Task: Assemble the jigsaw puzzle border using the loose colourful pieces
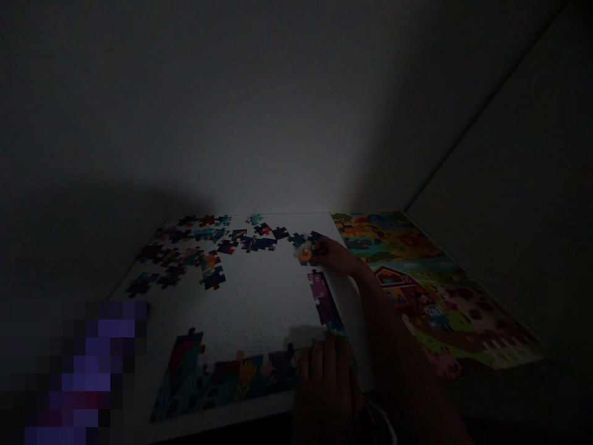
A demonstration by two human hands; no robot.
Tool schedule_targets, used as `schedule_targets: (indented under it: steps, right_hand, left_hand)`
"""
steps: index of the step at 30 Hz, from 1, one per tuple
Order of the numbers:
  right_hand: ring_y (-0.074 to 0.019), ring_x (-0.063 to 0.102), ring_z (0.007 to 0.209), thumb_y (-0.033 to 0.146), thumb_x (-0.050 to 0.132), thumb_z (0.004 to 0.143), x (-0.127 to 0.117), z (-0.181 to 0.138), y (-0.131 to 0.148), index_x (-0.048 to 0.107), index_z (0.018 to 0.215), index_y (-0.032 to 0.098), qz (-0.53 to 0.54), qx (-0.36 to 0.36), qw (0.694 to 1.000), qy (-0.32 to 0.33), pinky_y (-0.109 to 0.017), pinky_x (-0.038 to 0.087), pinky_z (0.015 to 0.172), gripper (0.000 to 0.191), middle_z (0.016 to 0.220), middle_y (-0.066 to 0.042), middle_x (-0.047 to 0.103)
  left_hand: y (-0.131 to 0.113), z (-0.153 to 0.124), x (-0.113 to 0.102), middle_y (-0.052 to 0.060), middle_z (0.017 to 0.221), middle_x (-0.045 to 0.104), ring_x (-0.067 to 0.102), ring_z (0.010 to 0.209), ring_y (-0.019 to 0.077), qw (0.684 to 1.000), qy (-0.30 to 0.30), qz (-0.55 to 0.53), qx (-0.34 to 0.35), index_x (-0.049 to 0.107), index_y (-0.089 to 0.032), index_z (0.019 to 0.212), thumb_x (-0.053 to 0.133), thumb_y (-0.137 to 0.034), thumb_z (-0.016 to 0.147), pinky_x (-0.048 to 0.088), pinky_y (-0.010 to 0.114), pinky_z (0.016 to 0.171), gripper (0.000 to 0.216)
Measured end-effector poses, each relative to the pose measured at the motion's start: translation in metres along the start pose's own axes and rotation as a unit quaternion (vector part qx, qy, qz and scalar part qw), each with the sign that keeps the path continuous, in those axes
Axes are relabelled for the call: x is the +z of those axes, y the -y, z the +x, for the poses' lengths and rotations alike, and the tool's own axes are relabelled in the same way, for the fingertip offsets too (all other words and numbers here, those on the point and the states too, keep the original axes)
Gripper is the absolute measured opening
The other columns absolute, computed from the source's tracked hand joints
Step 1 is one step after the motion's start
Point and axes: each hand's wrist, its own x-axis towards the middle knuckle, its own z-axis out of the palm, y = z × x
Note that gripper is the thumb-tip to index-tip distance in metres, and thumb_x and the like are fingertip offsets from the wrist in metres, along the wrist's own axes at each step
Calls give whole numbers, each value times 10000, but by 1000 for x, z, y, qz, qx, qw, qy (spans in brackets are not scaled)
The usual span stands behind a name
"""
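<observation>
The picture is very dark. My right hand (333, 254) reaches out over a white board (259, 296), its fingers pinched on the edge of a jigsaw puzzle piece (304, 254) with an orange round shape. Just below that piece, a joined strip of purple puzzle pieces (320, 293) runs down the right side. My left hand (327, 377) lies flat, fingers stretched forward, over the lower right corner of the joined puzzle border (245, 374). It hides the pieces beneath it. Dark blue loose pieces (297, 240) lie beside my right hand.
Several loose puzzle pieces (189, 235) are scattered over the board's far left. To the right lies a colourful farm and animal picture (417, 296). A pale wall (278, 123) rises behind the board. A pixelated purple patch (88, 371) covers the lower left.
</observation>
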Motion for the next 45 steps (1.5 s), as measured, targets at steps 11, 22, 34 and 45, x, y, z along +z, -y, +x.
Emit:
schedule_targets:
  steps: [11,22,34,45]
  right_hand:
    - [-176,615,790,342,729,689,-14,-5,-2,665,880,166,41,-18,996,78,-330,468,780,268,860,-39,686]
    - [-207,651,858,290,682,768,-6,-7,5,700,919,159,-104,-13,994,34,-316,493,782,202,941,-84,723]
    - [-152,577,724,308,719,665,-10,-7,9,670,839,179,59,-7,998,17,-298,448,714,222,784,-15,653]
    - [-205,594,938,171,593,772,46,5,27,641,1054,198,-83,-30,990,-110,-346,460,846,287,1074,-81,639]
  left_hand:
    - [1,5,-8,90,1114,693,580,973,263,999,40,16,20,651,-134,1131,449,-196,890,406,461,874,320]
    - [3,12,-19,79,1100,695,586,949,249,997,63,20,39,651,-134,1135,473,-214,886,428,435,840,316]
    - [3,13,-20,90,1109,693,586,948,248,996,68,32,51,652,-133,1138,488,-205,878,441,431,835,316]
    - [4,-5,21,95,1007,722,602,898,267,996,-93,-7,12,677,-166,1014,420,-212,879,399,453,834,294]
